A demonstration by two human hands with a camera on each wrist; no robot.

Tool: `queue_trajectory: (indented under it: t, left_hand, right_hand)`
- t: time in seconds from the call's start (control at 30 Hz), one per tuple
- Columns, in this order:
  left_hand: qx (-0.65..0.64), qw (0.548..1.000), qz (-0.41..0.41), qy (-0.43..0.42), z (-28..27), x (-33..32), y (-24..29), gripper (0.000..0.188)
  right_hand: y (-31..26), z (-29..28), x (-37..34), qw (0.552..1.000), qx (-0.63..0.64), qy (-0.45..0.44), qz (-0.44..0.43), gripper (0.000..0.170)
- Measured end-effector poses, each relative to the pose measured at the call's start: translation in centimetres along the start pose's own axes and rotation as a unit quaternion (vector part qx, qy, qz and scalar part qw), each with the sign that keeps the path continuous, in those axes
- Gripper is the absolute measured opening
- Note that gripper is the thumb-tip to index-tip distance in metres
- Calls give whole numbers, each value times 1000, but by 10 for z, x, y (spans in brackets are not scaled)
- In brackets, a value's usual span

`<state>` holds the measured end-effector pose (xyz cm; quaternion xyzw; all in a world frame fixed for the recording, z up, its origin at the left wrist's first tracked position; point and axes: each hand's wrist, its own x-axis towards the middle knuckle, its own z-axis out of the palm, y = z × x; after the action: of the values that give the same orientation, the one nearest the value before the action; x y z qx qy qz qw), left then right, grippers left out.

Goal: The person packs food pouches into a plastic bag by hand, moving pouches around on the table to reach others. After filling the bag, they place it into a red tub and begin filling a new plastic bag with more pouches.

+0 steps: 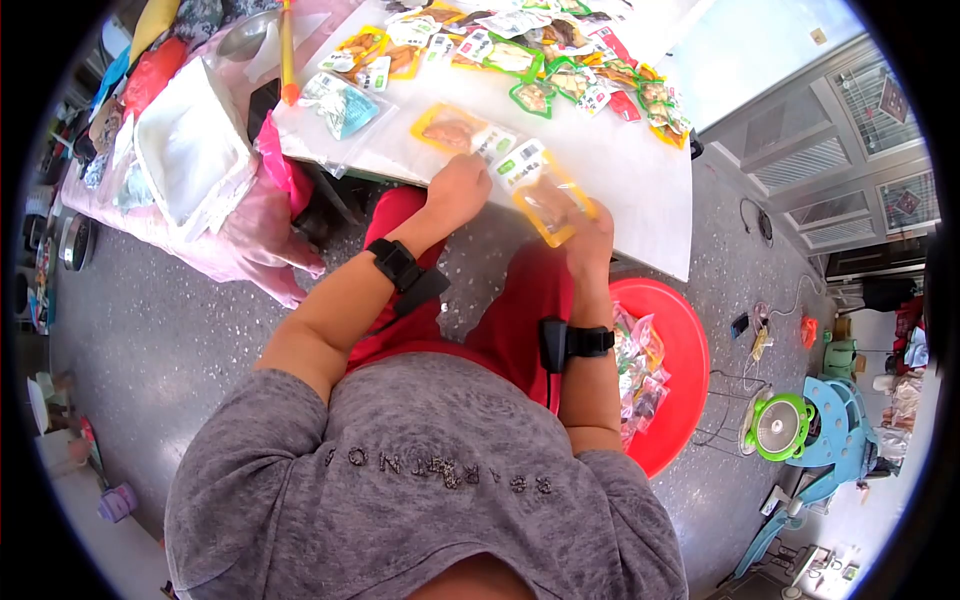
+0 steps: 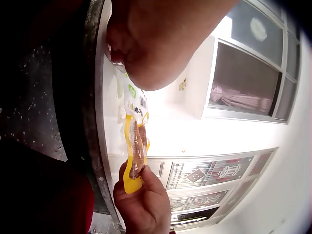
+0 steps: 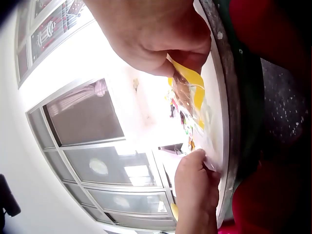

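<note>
My right hand [image 1: 590,238] pinches the lower corner of a yellow-edged clear food packet [image 1: 548,200], thumb on top. A brown piece shows through its window, and a white label with green print covers the upper end. My left hand [image 1: 460,190] has its fingers curled at the packet's other end; in the right wrist view this hand [image 3: 195,183] pinches a clear film edge between thumb and finger. Above the left hand, another yellow-edged packet [image 1: 445,130] lies flat on the white table [image 1: 640,215]. In the left wrist view, the held packet [image 2: 138,146] stretches between both hands.
Many yellow- and green-edged packets [image 1: 570,78] are heaped at the table's far side. A clear bag with blue contents [image 1: 345,105] lies at left. Beside my right forearm stands a red tub [image 1: 690,370] of packets. A white tray [image 1: 190,145] rests on pink cloth.
</note>
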<state>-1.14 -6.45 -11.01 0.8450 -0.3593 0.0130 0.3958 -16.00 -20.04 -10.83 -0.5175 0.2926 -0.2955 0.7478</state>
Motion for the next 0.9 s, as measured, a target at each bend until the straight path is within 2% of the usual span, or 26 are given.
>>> queue_trajectory:
  t: [0.3, 0.5, 0.6, 0.7, 0.8, 0.9]
  left_hand:
    - [39, 997, 71, 2, 1, -4, 14, 10]
    - [41, 997, 67, 8, -7, 3, 16, 10]
    - [79, 992, 83, -54, -10, -1, 21, 10]
    - [64, 989, 129, -26, -1, -8, 23, 10]
    - [56, 983, 172, -20, 1, -11, 26, 12]
    - [81, 984, 149, -53, -3, -10, 26, 11]
  right_hand:
    - [-6, 14, 22, 991, -57, -101, 71, 26]
    - [-7, 4, 37, 985, -89, -101, 104, 28]
    - [6, 0, 52, 980, -93, -138, 111, 29]
    - [22, 10, 70, 967, -68, -197, 146, 30]
    - [-9, 52, 41, 969, -47, -168, 177, 29]
    - [1, 53, 46, 979, -33, -123, 160, 26]
